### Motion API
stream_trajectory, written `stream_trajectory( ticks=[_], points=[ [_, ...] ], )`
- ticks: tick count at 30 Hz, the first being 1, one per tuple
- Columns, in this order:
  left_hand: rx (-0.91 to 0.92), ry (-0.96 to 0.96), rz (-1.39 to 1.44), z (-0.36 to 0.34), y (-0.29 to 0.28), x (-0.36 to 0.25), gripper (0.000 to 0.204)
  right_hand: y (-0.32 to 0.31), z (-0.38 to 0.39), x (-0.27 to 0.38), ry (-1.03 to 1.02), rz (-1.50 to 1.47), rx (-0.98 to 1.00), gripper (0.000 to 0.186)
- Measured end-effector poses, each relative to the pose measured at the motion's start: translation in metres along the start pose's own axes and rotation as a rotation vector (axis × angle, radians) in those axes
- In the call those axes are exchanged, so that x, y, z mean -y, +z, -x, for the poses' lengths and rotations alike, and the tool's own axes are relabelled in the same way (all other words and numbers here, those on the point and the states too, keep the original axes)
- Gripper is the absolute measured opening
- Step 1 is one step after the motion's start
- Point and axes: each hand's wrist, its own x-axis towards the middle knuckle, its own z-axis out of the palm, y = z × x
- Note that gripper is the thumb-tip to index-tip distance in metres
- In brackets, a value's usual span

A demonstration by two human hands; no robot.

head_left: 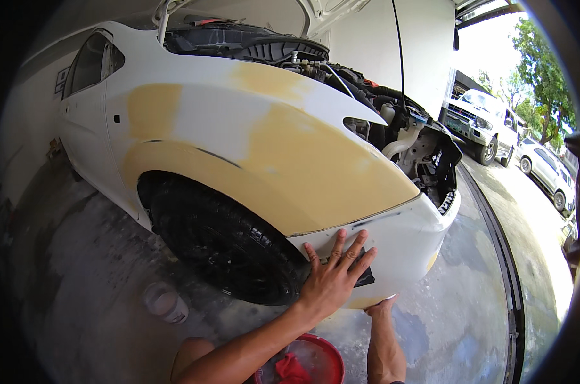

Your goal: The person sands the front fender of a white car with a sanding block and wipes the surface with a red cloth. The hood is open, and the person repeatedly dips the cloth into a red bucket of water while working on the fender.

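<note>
Low on the white car's front bumper (392, 246), just ahead of the black tyre (226, 246), the left hand (333, 281) is pressed flat with its fingers (354, 246) spread over a dark sanding pad (365, 276), held against the panel. Under the bumper's lower edge the right hand (381, 307) is tucked, its fingers hidden, so their state cannot be told. Below the bumper a red bucket (315, 358) with a red cloth (291, 370) is seen, and a cloudy jar (163, 302) stands on the wet floor (91, 269) beside the tyre.
</note>
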Motion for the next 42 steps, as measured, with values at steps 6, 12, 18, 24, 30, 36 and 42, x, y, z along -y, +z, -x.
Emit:
stream_trajectory(
  ticks=[6, 12, 18, 24, 30, 36, 42],
  points=[
    [-0.596, -0.569, 0.700, 0.042, -0.011, 0.035, 0.045, 0.005, 0.000, 0.001, -0.026, -0.008, -0.056, 0.069],
    [-0.410, -1.084, 1.526, 0.016, 0.006, 0.054, 0.045, 0.004, -0.002, 0.002, 0.004, 0.006, -0.038, 0.082],
    [-0.722, -0.902, 1.674, 0.017, 0.019, 0.066, 0.037, 0.005, -0.001, 0.005, -0.003, 0.039, -0.156, 0.062],
    [-0.739, -0.832, 1.635, 0.014, 0.026, 0.077, 0.030, 0.011, 0.003, 0.005, 0.034, 0.073, -0.208, 0.060],
    [-0.735, -0.831, 1.542, 0.015, 0.027, 0.075, 0.025, 0.011, 0.007, 0.004, 0.046, 0.102, -0.181, 0.051],
    [-0.755, -0.720, 1.535, 0.017, 0.026, 0.080, 0.025, 0.005, -0.002, 0.004, 0.062, 0.153, -0.239, 0.062],
    [-0.720, -0.791, 1.591, 0.018, 0.024, 0.086, 0.030, -0.001, -0.017, 0.003, 0.039, 0.038, -0.315, 0.065]
  ],
)
